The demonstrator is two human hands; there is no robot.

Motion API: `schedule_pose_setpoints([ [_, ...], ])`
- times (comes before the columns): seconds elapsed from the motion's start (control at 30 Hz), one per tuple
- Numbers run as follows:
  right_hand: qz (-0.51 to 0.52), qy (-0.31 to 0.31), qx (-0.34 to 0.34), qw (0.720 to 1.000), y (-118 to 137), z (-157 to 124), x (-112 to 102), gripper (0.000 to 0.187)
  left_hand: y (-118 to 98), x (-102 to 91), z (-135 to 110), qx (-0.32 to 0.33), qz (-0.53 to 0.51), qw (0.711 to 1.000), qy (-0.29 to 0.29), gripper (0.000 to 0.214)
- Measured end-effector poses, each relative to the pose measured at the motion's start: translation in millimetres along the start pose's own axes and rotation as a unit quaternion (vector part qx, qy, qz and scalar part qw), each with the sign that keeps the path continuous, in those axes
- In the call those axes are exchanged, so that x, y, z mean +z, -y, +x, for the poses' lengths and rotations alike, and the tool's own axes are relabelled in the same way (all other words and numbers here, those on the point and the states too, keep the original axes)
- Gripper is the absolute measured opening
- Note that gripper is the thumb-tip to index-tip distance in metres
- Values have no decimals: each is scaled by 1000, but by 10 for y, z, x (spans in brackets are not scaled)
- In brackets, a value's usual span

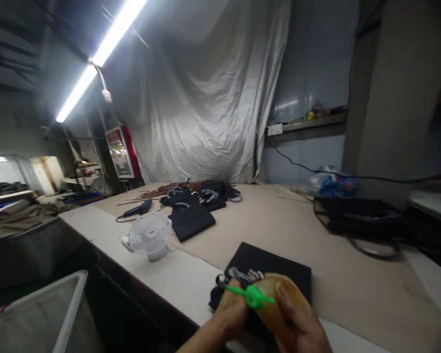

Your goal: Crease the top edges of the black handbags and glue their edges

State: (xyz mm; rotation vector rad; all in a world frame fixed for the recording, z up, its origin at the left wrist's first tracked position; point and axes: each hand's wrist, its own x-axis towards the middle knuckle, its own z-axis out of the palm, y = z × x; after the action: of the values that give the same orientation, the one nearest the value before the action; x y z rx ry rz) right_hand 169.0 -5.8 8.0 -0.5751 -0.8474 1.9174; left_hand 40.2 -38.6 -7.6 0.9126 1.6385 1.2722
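Observation:
My right hand (302, 314) is wrapped round a yellowish squeeze bottle (268, 318) with a bright green nozzle cap (255, 296). The thin green tip points left, over my left hand (232, 306). My left hand is closed at the near left edge of a flat black panel (274, 264) on the table. Metal fittings wrapped in clear plastic (242, 275) lie by its fingertips, on the black material. What exactly the left fingers grip is partly hidden by the wrist and the nozzle.
A small white fan (150, 234) stands at the table's left edge, beside a dark corded tool (139, 208). Behind are black bag pieces (193, 220) with plastic-wrapped hardware. A black bag (356, 213) and a plastic bundle (332, 182) lie right. A white-rimmed bin (71, 306) stands lower left.

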Motion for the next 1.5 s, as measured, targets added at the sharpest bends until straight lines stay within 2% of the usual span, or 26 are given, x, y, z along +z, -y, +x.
schedule_pose_setpoints([
  [0.07, 68, -36, 7, 997, 169, 4, -59, 40, 9, -89, 10, 30, -29, 999, -11, 23],
  [0.13, 139, -88, -16, 986, 353, 39, -205, 31, -18, -217, 35, 38, -80, 995, 34, 25],
  [0.17, 169, -101, -31, 980, 439, 61, -298, 25, -40, -285, 55, 39, -102, 994, 29, 25],
  [0.3, 209, -99, -32, 972, 637, 111, -643, 19, -133, -496, 143, 14, -153, 988, -22, 21],
  [0.43, 197, -86, 22, 976, 608, 100, -772, 21, -216, -529, 195, -32, -232, 972, -29, 33],
  [0.53, 175, -83, 48, 980, 570, 106, -744, 21, -241, -500, 188, -27, -244, 968, -59, 29],
  [0.73, 112, -77, 86, 987, 556, 193, -677, 16, -180, -483, 97, 26, -184, 979, -82, 16],
  [0.9, 112, -126, 58, 984, 521, 160, -748, 14, -77, -567, 126, 55, -224, 968, -98, 21],
  [1.0, 103, -136, 79, 982, 481, 117, -822, 14, 1, -627, 171, 78, -235, 963, -104, 22],
  [1.17, 90, -102, 107, 985, 406, 168, -822, 16, 69, -627, 151, 90, -196, 973, -80, 22],
  [1.27, 55, -84, 122, 987, 365, 246, -710, 18, 35, -561, 112, 81, -157, 982, -74, 21],
  [1.37, 30, -25, 143, 989, 328, 324, -556, 16, -25, -483, 101, 43, -171, 983, -50, 28],
  [1.43, 57, 3, 128, 990, 331, 384, -469, 14, -44, -464, 110, 42, -181, 982, -26, 38],
  [1.5, 109, -2, 91, 990, 373, 458, -410, 11, -38, -486, 123, 74, -148, 986, -16, 44],
])
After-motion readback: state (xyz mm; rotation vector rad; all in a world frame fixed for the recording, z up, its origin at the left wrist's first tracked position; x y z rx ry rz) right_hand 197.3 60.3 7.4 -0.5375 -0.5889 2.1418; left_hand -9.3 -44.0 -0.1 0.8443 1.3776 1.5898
